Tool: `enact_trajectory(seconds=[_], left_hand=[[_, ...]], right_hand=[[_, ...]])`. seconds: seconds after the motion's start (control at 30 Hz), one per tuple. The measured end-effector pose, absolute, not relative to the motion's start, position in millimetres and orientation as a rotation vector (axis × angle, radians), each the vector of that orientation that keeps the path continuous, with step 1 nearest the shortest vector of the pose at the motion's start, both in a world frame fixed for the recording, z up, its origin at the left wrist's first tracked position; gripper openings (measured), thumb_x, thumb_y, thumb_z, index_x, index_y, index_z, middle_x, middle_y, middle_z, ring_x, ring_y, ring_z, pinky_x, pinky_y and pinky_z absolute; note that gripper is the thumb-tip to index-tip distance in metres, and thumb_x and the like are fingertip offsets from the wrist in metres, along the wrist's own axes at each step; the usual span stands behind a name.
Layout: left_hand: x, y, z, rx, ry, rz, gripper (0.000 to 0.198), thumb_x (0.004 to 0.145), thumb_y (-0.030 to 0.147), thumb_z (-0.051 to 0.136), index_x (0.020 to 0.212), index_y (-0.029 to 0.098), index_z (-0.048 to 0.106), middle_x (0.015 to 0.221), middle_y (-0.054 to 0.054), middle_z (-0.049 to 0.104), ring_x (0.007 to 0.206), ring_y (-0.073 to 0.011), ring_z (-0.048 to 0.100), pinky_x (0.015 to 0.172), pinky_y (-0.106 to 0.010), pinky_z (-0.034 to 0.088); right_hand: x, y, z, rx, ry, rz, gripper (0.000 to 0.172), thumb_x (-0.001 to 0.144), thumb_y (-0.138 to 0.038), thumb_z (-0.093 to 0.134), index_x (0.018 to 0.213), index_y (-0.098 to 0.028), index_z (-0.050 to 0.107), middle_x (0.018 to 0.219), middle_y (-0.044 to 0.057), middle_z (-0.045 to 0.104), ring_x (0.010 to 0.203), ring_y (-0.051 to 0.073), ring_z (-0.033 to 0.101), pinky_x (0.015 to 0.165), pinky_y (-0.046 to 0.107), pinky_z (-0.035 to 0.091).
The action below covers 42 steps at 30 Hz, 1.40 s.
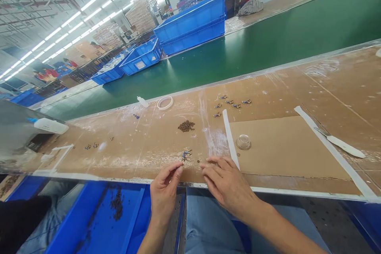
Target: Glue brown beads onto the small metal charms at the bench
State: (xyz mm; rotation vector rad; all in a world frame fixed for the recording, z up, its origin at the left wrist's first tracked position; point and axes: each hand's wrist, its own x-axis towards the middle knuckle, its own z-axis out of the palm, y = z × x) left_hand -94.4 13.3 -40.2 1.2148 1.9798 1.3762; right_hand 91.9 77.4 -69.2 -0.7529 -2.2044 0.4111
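Observation:
My left hand [166, 182] is closed in a pinch at the table's front edge, thumb against forefinger; whatever lies between the tips is too small to name. Right at those fingertips is a small blue-and-gold figure-like piece [186, 153]; I cannot tell whether they touch it. My right hand [228, 180] rests low over the tabletop, fingers stretched and apart, with nothing visible in them. Just left of its fingertips lies one small brown disc [198, 161]. Farther back is a heap of similar brown pieces [186, 126].
Several blue-and-gold pieces [236, 106] lie behind a taped cardboard sheet [282, 147] bearing a clear round cup [244, 142]. A white-handled knife [345, 145] is at right. A tape roll [165, 103], white bottle [51, 126], green conveyor [190, 67] and blue crates [193, 27] stand beyond.

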Motion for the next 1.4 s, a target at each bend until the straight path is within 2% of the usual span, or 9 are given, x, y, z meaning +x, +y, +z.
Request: enact_trajectory(seconds=[0.17, 0.47, 0.67, 0.83, 1.0, 1.4], left_hand=[[-87.8, 9.0, -38.0, 1.123, 1.974, 1.373, 0.017, 0.072, 0.034, 0.078, 0.084, 0.022, 0.077, 0.083, -0.002, 0.077, 0.077, -0.0163, 0.071, 0.071, -0.023, 0.059], [-80.9, 11.6, -30.5, 1.093, 1.953, 1.35, 0.019, 0.073, 0.036, 0.078, 0.084, 0.021, 0.078, 0.085, -0.004, 0.078, 0.079, -0.017, 0.072, 0.075, -0.023, 0.058], [-60.0, 25.8, -21.3, 1.17, 1.915, 1.313, 0.017, 0.076, 0.036, 0.076, 0.087, 0.022, 0.077, 0.084, -0.003, 0.077, 0.079, -0.0158, 0.071, 0.073, -0.021, 0.057], [-40.8, 48.9, -14.3, 1.377, 1.806, 1.219, 0.016, 0.08, 0.035, 0.072, 0.086, 0.021, 0.076, 0.081, -0.002, 0.075, 0.078, -0.0158, 0.069, 0.072, -0.022, 0.057], [-23.5, 80.7, -2.8, 1.619, 1.763, 1.047, 0.015, 0.084, 0.035, 0.068, 0.086, 0.021, 0.073, 0.082, -0.002, 0.073, 0.079, -0.0165, 0.068, 0.073, -0.025, 0.055], [17.1, 148.1, 18.6, 2.543, 1.555, 0.526, 0.01, 0.092, 0.018, 0.056, 0.087, 0.021, 0.065, 0.084, -0.001, 0.069, 0.079, -0.0151, 0.065, 0.071, -0.026, 0.049]], right_hand=[[86.3, 76.1, -76.1, -0.77, -2.208, 0.407, 0.017, 0.088, -0.014, 0.056, 0.103, -0.02, 0.062, 0.111, 0.005, 0.071, 0.11, 0.02, 0.057, 0.094, 0.039, 0.042], [88.8, 69.3, -70.1, -0.735, -2.116, 0.414, 0.011, 0.089, -0.014, 0.055, 0.095, -0.02, 0.061, 0.109, 0.004, 0.071, 0.108, 0.019, 0.059, 0.093, 0.037, 0.043], [149.5, 69.5, -61.5, -0.74, -1.913, 0.358, 0.018, 0.088, -0.008, 0.054, 0.1, -0.019, 0.062, 0.101, 0.003, 0.073, 0.098, 0.015, 0.062, 0.088, 0.032, 0.044], [203.6, 92.8, -62.8, -1.017, -1.742, 0.203, 0.022, 0.089, -0.01, 0.056, 0.106, -0.021, 0.061, 0.099, 0.003, 0.073, 0.098, 0.016, 0.062, 0.086, 0.033, 0.044], [219.9, 115.5, -69.1, -1.167, -1.607, 0.182, 0.018, 0.091, -0.015, 0.055, 0.105, -0.023, 0.062, 0.097, 0.002, 0.071, 0.096, 0.017, 0.062, 0.085, 0.034, 0.047], [218.9, 121.4, -72.9, -1.204, -1.53, 0.229, 0.017, 0.091, -0.012, 0.054, 0.103, -0.022, 0.061, 0.09, 0.001, 0.07, 0.093, 0.016, 0.06, 0.086, 0.035, 0.043]])
